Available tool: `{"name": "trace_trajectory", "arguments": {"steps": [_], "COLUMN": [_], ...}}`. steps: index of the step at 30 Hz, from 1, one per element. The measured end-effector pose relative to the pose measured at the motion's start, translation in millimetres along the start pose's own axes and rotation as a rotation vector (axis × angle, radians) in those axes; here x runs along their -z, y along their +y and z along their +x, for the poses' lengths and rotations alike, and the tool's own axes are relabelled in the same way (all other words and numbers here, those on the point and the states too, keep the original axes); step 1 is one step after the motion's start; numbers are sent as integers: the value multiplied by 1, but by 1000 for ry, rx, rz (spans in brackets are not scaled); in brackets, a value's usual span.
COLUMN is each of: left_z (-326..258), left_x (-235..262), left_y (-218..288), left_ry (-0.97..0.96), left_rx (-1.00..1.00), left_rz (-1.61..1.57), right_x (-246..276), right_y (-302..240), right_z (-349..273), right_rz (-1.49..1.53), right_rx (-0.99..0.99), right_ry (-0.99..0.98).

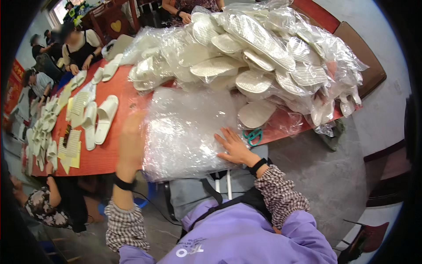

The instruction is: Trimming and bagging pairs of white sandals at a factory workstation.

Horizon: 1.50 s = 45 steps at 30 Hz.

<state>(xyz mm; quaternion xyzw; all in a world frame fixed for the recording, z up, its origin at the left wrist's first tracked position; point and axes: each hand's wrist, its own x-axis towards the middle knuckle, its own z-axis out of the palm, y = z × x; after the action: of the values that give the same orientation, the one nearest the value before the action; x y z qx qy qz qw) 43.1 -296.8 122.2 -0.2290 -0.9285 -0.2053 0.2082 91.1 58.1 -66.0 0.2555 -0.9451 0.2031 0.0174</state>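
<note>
A clear, crinkled plastic bag or stack of bags (pixel 187 127) lies flat in front of me at the near edge of the red table (pixel 127 103). My right hand (pixel 235 146) rests on its right side, palm down with fingers spread. At its left edge is my left hand (pixel 132 143), smeared by motion, so its fingers cannot be made out. Just right of my right hand lie scissors with teal handles (pixel 253 137). Behind the plastic rises a large heap of white slippers in clear bags (pixel 263 57). Left of my left hand sits an unbagged white slipper (pixel 107 119) beside another.
More loose white slippers (pixel 47 116) and cream card pieces (pixel 70 149) cover the table's left end. Several people sit along the far and left sides; one person's hand (pixel 185 17) is behind the heap. A brown chair back (pixel 360 57) stands at the right.
</note>
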Motion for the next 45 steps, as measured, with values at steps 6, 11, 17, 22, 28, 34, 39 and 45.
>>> {"name": "trace_trajectory", "arguments": {"steps": [6,11,17,22,28,34,39,45], "left_z": [-44,-80,-79,-73,-85,-83,-87,-81], "left_x": [-110,-178,-172,-170,-189,-181,-190,-187], "left_y": [111,68,66,64,46,51,47,48], "left_ry": [-235,-349,-389,-368,-364,-435,-404,-410], "left_rx": [-15,210,236,149,186,197,176,183], "left_rz": [-172,92,70,88,16,0,19,-8], "right_x": [-7,2,60,71,72,57,53,48], "right_y": [-7,-3,-11,13,23,27,17,39], "right_z": [14,13,-2,10,-27,-44,-47,-49], "right_rz": [58,152,106,-330,29,-25,-153,-120], "right_rx": [35,57,-206,-256,-465,-348,-211,-201], "right_ry": [4,51,319,542,487,466,355,231]}}
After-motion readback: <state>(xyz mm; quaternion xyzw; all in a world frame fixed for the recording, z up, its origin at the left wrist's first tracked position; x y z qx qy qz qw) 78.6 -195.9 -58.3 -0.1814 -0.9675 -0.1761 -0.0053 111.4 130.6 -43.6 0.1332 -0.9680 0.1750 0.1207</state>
